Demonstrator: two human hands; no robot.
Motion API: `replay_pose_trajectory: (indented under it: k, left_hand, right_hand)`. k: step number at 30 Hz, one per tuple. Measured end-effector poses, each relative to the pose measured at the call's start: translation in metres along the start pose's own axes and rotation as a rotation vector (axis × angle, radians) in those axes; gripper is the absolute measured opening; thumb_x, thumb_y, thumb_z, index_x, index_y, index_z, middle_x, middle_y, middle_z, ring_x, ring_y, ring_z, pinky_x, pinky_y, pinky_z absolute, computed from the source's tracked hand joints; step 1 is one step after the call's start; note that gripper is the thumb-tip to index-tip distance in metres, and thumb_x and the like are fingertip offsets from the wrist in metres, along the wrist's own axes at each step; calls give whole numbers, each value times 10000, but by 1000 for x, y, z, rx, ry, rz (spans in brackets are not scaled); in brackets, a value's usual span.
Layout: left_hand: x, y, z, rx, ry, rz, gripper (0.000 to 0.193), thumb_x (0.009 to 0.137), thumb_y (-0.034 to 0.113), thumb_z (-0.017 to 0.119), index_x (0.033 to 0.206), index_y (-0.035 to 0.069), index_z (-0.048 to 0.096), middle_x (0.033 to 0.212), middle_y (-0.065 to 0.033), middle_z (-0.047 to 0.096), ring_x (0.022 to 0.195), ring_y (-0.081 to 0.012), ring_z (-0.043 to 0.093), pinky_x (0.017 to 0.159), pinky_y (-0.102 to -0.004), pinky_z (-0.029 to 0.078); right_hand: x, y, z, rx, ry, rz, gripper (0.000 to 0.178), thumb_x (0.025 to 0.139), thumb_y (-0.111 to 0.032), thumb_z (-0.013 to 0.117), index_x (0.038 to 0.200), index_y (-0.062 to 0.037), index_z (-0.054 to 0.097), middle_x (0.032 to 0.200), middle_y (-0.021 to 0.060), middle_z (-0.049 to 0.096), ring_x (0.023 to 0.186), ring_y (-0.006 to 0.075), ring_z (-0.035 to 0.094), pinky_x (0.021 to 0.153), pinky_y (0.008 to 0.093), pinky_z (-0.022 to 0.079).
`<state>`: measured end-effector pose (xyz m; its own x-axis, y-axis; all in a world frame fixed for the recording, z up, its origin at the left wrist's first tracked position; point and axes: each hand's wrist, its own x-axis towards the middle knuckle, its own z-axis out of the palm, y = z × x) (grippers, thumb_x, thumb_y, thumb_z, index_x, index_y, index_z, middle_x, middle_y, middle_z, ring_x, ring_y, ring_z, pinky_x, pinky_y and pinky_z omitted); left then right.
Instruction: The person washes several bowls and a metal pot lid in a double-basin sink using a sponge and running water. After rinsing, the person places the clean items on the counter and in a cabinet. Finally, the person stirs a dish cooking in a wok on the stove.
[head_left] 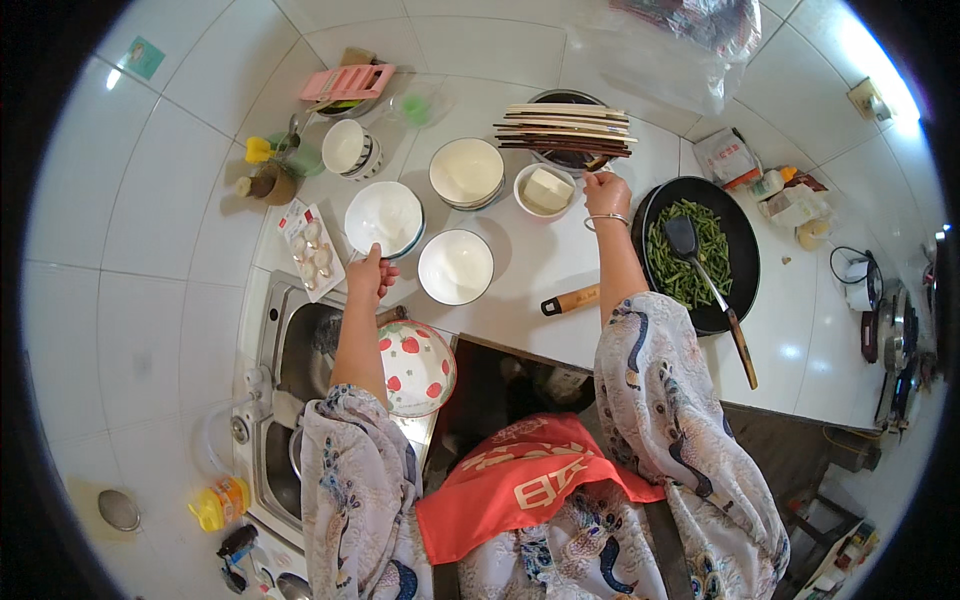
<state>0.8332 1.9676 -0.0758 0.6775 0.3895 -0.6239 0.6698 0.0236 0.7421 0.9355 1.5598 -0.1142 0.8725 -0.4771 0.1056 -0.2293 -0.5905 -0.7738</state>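
Observation:
My left hand [372,276] grips the near rim of a white bowl [385,215], thumb over the edge. Another white bowl [456,267] sits to its right, and a cream bowl [467,170] stands behind. My right hand [606,194] is closed at the near side of a dark round vessel [566,97], beside a small brown tip; what its fingers hold is unclear. Across that vessel lie several chopsticks [563,130]. Left of the right hand, a small white bowl [531,207] holds a pale block [549,188].
A black wok [748,225] with cut green beans and a spatula [682,238] stands right, its wooden handle [571,300] pointing left. Left are a sink [300,345], a strawberry-patterned dish [414,372], a wrapped tray [311,250] and stacked bowls [347,147]. Packets [728,157] line the right wall.

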Motion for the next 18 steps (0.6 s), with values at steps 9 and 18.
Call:
replay_pose_trajectory:
  k: [9,18]
  left_hand:
    - [-63,-42,-59,-190,-45,130,310,884,316,512,876,10,563,726,-86,635,482,-114,515,414,-219,375]
    - [-267,-105,-247,-334,399,455,221,880,220,521,955,21,583,787,-77,641,549,-96,554,459,-200,386]
  right_hand:
    - [-111,-116,-11,462,-267,-125,184,841,-161,564,820,15,615,626,80,621,530,102,566,481,252,455]
    - [-341,-303,-17,575,-1637,-424,192,871,-135,539,984,6,603,821,77,638,632,87,566,550,204,451]
